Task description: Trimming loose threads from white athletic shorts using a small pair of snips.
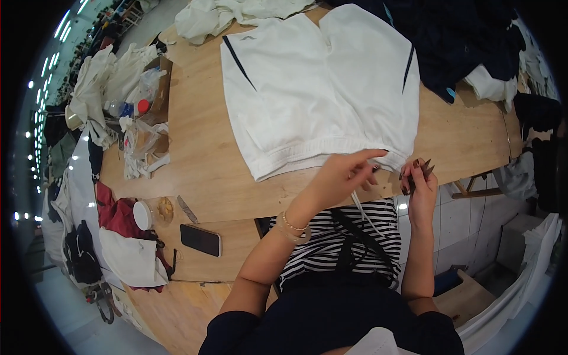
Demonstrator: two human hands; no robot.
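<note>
A pair of white shorts (319,89) with dark side stripes lies flat on the wooden table, its elastic waistband toward me. My left hand (343,177) is over the waistband's right part, index finger stretched out and the other fingers loosely bent and apart. I see nothing gripped in it. Below that hand a white drawcord (368,220) hangs past the table edge over my striped lap. Just right of the waistband, my right hand (419,186) is closed around small pointed thread snips (428,168); their handles are hidden by the fingers.
On the table (195,124) at left are a phone (200,240), a small knife (187,209), an open jar (161,210) and a box (163,89) holding bottles and bags. Dark garments (455,41) are heaped at far right, white cloth (231,15) at the back.
</note>
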